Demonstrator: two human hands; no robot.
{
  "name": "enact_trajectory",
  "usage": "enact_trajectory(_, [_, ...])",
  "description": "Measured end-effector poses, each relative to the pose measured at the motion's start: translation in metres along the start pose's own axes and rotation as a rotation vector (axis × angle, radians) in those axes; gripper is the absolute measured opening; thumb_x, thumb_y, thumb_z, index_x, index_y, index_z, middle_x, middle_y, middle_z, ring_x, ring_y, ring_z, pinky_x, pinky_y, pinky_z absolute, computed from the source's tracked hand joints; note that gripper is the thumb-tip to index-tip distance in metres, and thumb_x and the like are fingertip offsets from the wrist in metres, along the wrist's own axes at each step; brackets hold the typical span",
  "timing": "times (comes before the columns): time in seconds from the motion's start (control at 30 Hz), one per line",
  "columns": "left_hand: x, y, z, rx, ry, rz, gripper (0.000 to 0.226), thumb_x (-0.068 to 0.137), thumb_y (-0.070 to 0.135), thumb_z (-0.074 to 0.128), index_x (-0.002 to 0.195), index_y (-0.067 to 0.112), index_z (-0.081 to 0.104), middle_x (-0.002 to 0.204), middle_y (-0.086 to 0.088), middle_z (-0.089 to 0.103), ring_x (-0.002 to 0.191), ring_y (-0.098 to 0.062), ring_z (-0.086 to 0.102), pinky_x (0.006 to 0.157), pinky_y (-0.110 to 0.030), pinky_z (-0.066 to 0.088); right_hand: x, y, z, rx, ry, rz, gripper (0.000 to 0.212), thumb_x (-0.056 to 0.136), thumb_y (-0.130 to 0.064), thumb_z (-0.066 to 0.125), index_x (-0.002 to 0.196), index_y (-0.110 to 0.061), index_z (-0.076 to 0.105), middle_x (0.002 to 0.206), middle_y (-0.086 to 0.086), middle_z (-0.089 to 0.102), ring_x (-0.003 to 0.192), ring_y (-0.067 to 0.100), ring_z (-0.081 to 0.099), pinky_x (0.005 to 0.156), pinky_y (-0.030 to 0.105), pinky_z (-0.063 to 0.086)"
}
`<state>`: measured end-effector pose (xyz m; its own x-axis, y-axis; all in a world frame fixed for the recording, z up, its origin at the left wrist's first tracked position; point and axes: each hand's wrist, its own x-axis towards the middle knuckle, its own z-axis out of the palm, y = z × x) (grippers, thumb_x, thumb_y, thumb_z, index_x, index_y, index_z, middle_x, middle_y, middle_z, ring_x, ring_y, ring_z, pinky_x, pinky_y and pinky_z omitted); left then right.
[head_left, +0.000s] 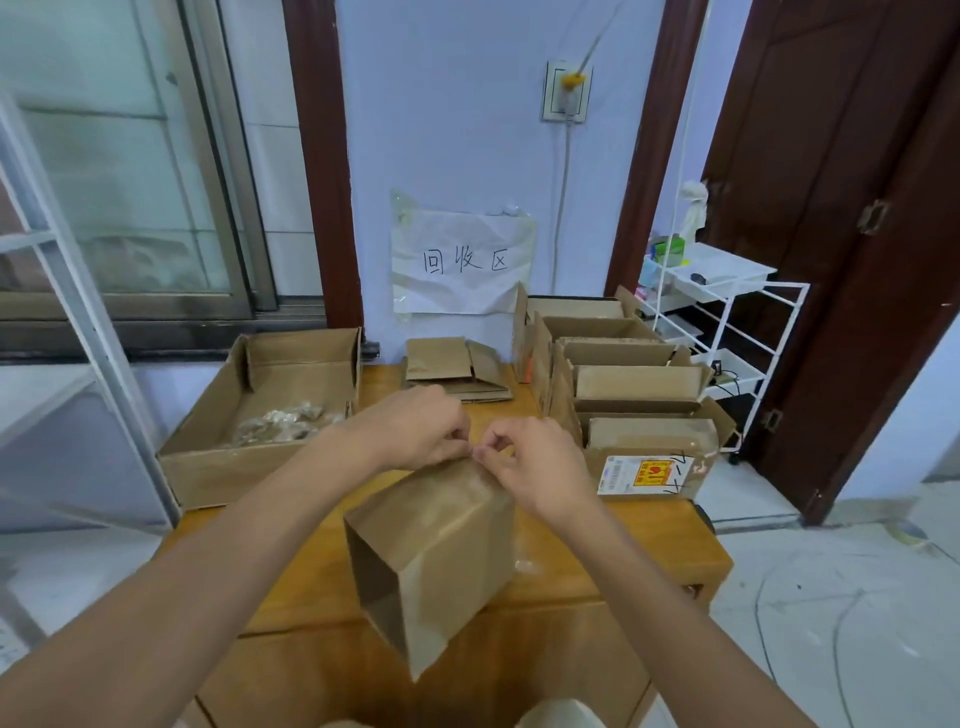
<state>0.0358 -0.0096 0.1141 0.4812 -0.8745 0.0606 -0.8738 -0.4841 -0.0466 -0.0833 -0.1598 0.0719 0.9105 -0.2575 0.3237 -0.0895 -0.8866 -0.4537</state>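
Box (441, 545) on worktop (623, 545), right of scrap tray (208, 478) | my left hand (415, 431) and right hand (535, 462) both grip closed, pinching its top edge, likely tape | I'd peel low, slow, bracing it.

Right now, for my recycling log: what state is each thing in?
carton: near end open, tilted.
left hand: pinches carton's top edge.
right hand: pinches the same edge.
big box: open, scraps inside.
flat cartons: folded, stacked.
row of boxes: flaps open.
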Motion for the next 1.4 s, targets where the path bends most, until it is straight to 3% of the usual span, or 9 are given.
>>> enact_trajectory(0.2, [-0.004, 0.01, -0.002, -0.127, -0.051, -0.183, 0.028, 0.086, 0.036, 0.067, 0.066, 0.018, 0.071, 0.05, 0.009, 0.067, 0.059, -0.003, 0.066, 0.07, -0.033, 0.06, 0.001, -0.006, 0.004, 0.079, 0.037, 0.053, 0.014, 0.094, -0.047, 0.072, 0.087, -0.035, 0.076, 0.091, -0.016, 0.074, 0.094, 0.008, 0.066, 0.073, 0.031, 0.054])
enact_trajectory(0.4, [-0.016, 0.013, -0.011, -0.198, -0.13, -0.211, 0.022, 0.087, 0.026, 0.069, 0.067, 0.016, 0.071, 0.054, 0.004, 0.07, 0.052, -0.004, 0.068, 0.073, -0.03, 0.061, 0.002, -0.015, 0.006, 0.051, 0.0, -0.02, 0.012, 0.095, -0.046, 0.071, 0.089, -0.036, 0.075, 0.092, -0.017, 0.073, 0.091, 0.009, 0.064, 0.071, 0.032, 0.054])
enact_trajectory(0.53, [-0.024, 0.006, -0.011, -0.24, -0.097, -0.168, 0.019, 0.09, 0.024, 0.069, 0.073, 0.017, 0.074, 0.055, 0.005, 0.071, 0.053, -0.004, 0.069, 0.072, -0.029, 0.06, 0.004, -0.017, 0.003, 0.057, 0.003, -0.036, 0.012, 0.094, -0.044, 0.072, 0.084, -0.037, 0.074, 0.087, -0.019, 0.071, 0.09, 0.005, 0.064, 0.07, 0.03, 0.054])
enact_trajectory(0.7, [-0.033, 0.001, -0.012, -0.546, -0.105, -0.244, 0.037, 0.097, 0.035, 0.067, 0.083, 0.002, 0.077, 0.068, -0.005, 0.076, 0.064, -0.015, 0.076, 0.065, -0.024, 0.061, 0.014, -0.011, 0.0, 0.112, -0.046, -0.071, 0.015, 0.09, -0.04, 0.076, 0.076, -0.037, 0.072, 0.078, -0.02, 0.071, 0.084, 0.003, 0.066, 0.074, 0.036, 0.058])
enact_trajectory(0.8, [-0.037, -0.001, -0.01, -0.644, -0.104, -0.261, 0.032, 0.096, 0.031, 0.073, 0.086, 0.0, 0.076, 0.072, -0.006, 0.077, 0.07, -0.018, 0.078, 0.068, -0.027, 0.062, 0.013, -0.009, -0.002, 0.112, -0.054, -0.111, 0.013, 0.089, -0.042, 0.077, 0.079, -0.035, 0.074, 0.078, -0.02, 0.071, 0.082, 0.003, 0.066, 0.074, 0.039, 0.058])
enact_trajectory(0.93, [-0.04, 0.004, -0.009, -0.673, -0.135, -0.309, 0.025, 0.096, 0.024, 0.071, 0.086, 0.001, 0.074, 0.071, -0.007, 0.077, 0.072, -0.022, 0.078, 0.065, -0.028, 0.062, 0.01, -0.01, -0.006, 0.098, -0.061, -0.138, 0.013, 0.089, -0.045, 0.076, 0.082, -0.035, 0.075, 0.079, -0.021, 0.072, 0.083, 0.004, 0.066, 0.075, 0.039, 0.057])
enact_trajectory(1.07, [-0.038, 0.012, -0.014, -0.569, -0.121, -0.412, 0.023, 0.09, 0.026, 0.072, 0.086, 0.003, 0.075, 0.07, -0.006, 0.077, 0.063, -0.016, 0.076, 0.056, -0.02, 0.053, 0.006, -0.023, -0.011, -0.015, -0.056, -0.191, 0.012, 0.093, -0.046, 0.072, 0.085, -0.037, 0.073, 0.086, -0.018, 0.072, 0.092, 0.009, 0.065, 0.077, 0.034, 0.054])
enact_trajectory(1.2, [-0.042, 0.011, -0.024, -0.629, -0.166, -0.415, 0.005, 0.086, 0.008, 0.076, 0.09, 0.005, 0.077, 0.079, -0.007, 0.079, 0.072, -0.017, 0.078, 0.067, -0.022, 0.06, 0.007, -0.037, -0.022, -0.137, -0.018, -0.257, 0.013, 0.095, -0.049, 0.069, 0.092, -0.037, 0.073, 0.092, -0.014, 0.074, 0.096, 0.013, 0.064, 0.073, 0.032, 0.049])
enact_trajectory(1.4, [-0.063, 0.007, -0.03, -0.899, -0.186, -0.401, 0.012, 0.092, 0.004, 0.072, 0.103, 0.0, 0.076, 0.091, -0.013, 0.08, 0.091, -0.022, 0.078, 0.089, -0.032, 0.062, 0.007, -0.042, -0.034, -0.296, -0.036, -0.38, 0.02, 0.098, -0.055, 0.062, 0.099, -0.038, 0.073, 0.092, -0.012, 0.074, 0.096, 0.016, 0.063, 0.068, 0.032, 0.043])
